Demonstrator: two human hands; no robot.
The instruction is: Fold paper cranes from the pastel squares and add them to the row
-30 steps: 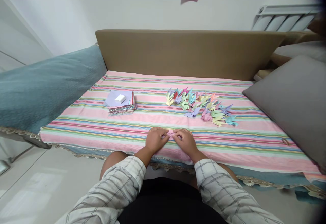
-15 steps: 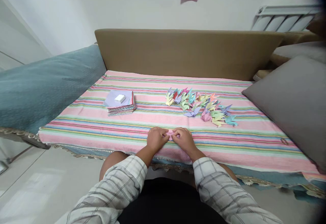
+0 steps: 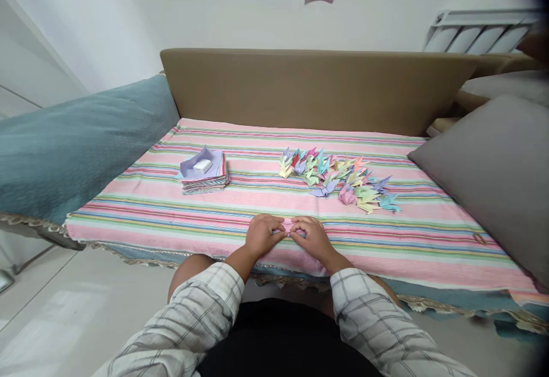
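My left hand (image 3: 262, 235) and my right hand (image 3: 315, 238) meet low over the front of the striped cloth, fingers curled and pinching. Between the fingertips shows a small piece of pink paper (image 3: 288, 223), mostly covered by the fingers, so its folds cannot be made out. Beyond my right hand lies a group of folded paper cranes (image 3: 328, 175) in several colours. To the far left of my hands stands a stack of square coloured paper (image 3: 206, 185). Its purple top sheet has raised edges, and a small white block (image 3: 202, 166) rests on it.
The striped cloth (image 3: 141, 194) covers the sofa seat. A brown backrest (image 3: 300, 88) rises behind, a blue armrest (image 3: 86, 137) stands left, and a grey cushion (image 3: 493, 177) leans at the right. A small brownish object (image 3: 479, 239) lies near the cushion.
The purple top sheet's edges have lifted and curled up around the white block. My hands stay in nearly the same place, with the fingers shifted slightly on the pink paper.
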